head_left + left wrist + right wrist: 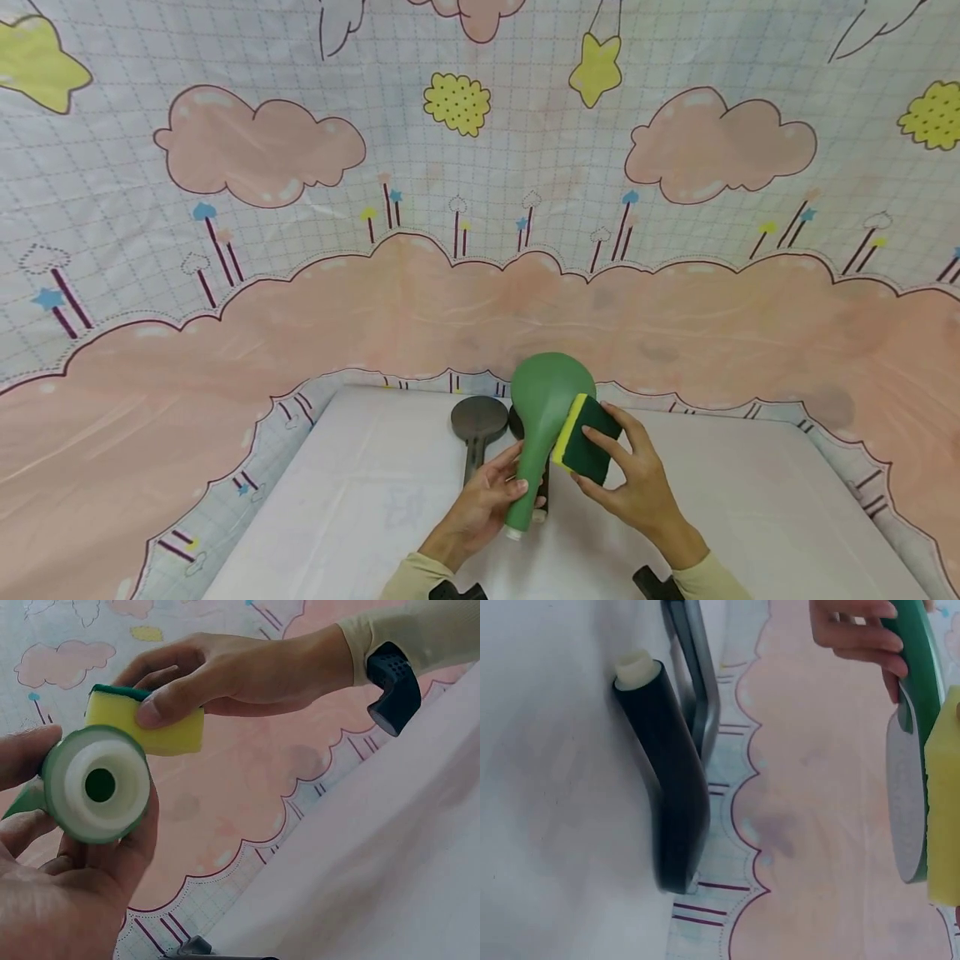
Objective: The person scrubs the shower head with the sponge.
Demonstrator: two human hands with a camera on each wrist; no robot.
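Observation:
A green shower head [551, 392] is held up over the table, its round head pointing away. My left hand [480, 504] grips it by the handle, near the white threaded end [127, 769]. In my right hand [637, 479] is a scouring sponge, pinched between thumb and fingers. The sponge [588, 442] has a dark green scouring side and a yellow foam side. Its yellow foam [943, 802] faces the shower head and lies right along its back in the right wrist view. The pale spray face [905, 802] shows from the side there.
Behind the green one, a grey shower head [480, 417] lies on the white table [337, 500]. Beside it is a black shower head [679, 787] with a cream threaded end, mostly hidden in the head view. A printed cloth [450, 325] hangs behind the table.

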